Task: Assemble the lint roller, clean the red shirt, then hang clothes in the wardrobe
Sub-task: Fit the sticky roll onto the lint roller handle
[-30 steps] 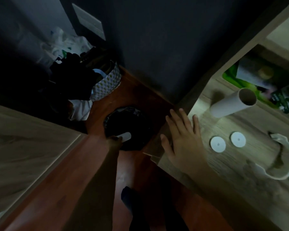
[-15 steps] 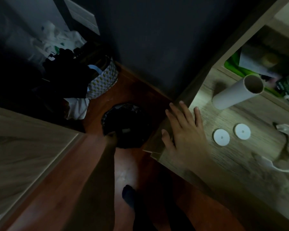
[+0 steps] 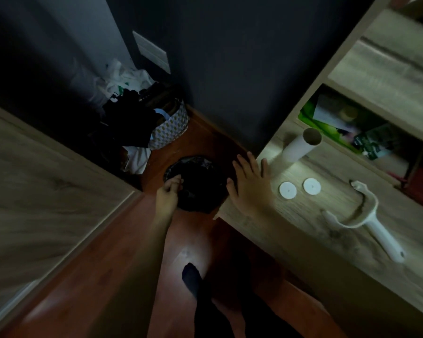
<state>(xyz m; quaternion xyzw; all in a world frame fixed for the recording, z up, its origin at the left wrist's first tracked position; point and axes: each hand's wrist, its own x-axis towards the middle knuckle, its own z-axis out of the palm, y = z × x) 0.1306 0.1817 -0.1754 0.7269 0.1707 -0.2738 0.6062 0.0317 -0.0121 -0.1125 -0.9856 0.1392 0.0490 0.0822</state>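
Wood panel (image 3: 39, 191): fills the left of the view; looks like furniture, possibly the wardrobe, cannot confirm.
Floor (image 3: 122, 264): reddish boards; one foot in a dark sock (image 3: 191, 276) stands on it.
Table (image 3: 279, 223): on the right, carrying all the lint roller parts.
Shelf (image 3: 327, 123): behind the table, holding green packaging and papers; blurred.
Laundry basket (image 3: 174, 125): in the corner, heaped with dark and white clothes. No red shirt identifiable.
Bin (image 3: 200, 189): black-lined, on the floor between the two hands.
Right hand (image 3: 250, 189): fingers straight, palm flat on the table corner, holding nothing.
Left hand (image 3: 167, 193): over the bin rim, fingers loosely bent, empty. A second ago it held a small white scrap, which has gone, presumably into the bin.
Handle (image 3: 366, 225): white, lying flat near the table's front edge.
Roll (image 3: 300, 145): pale tube near the table's back edge, well apart from the handle.
End caps (image 3: 288, 190): two white discs lying side by side, just beside the right hand.
Status: waste looks cleared; assembly not yet begun.
Obstruction: nothing lies between the parts; dim light is the main hindrance.
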